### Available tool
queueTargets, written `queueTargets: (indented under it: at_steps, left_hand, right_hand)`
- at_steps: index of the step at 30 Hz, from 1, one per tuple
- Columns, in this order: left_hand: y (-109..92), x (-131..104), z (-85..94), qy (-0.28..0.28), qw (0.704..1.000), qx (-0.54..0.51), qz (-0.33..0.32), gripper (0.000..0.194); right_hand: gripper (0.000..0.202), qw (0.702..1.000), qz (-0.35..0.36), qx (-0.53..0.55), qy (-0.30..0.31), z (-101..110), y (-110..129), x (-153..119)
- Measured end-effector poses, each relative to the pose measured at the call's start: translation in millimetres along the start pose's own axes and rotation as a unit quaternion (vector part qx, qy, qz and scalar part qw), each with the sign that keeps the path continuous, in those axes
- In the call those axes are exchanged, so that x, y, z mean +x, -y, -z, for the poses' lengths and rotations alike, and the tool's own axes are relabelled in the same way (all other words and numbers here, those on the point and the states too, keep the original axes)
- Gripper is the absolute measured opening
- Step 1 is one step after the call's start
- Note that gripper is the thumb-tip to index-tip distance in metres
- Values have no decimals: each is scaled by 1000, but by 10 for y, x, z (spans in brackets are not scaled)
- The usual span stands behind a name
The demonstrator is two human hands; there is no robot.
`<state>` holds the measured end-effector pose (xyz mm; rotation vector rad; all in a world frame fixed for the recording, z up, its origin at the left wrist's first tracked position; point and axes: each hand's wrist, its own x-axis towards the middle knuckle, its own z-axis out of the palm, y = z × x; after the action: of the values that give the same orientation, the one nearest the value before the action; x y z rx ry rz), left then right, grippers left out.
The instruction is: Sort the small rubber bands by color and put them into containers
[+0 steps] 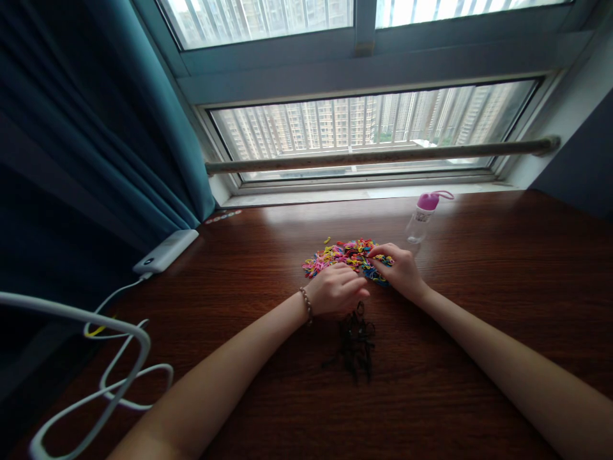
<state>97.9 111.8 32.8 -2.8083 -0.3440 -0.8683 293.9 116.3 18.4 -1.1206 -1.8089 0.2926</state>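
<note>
A pile of small, brightly coloured bands (335,253) lies on the brown wooden table (454,383). At the pile's right side is my right hand (396,269), thumb and forefinger pinched at the bands; what is between the fingertips is too small to make out. My left hand (338,289), with a beaded bracelet (306,305) at the wrist, hovers at the near edge of the pile, fingers curled together and bent down; anything in them is hidden. Just below it on the table sits a loose heap of black bands (357,345).
Behind the pile to the right stands a clear bottle (419,223) with a pink cap. A white power bank (166,251) with a white cable (115,319) lies at the left, beside a blue curtain (158,128). A window with a rail (383,157) is at the back.
</note>
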Motion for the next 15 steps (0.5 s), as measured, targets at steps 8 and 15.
queueTargets:
  at_steps: [8,15]
  left_hand:
    - [519,-244,-111,-77,944,-47,318,11]
    - [507,-252,-142,-16,926,-73,371,13]
  right_hand:
    - [8,991,37,98,79,6,334,-51]
    - [17,976,88,64,189,-88,418,-177]
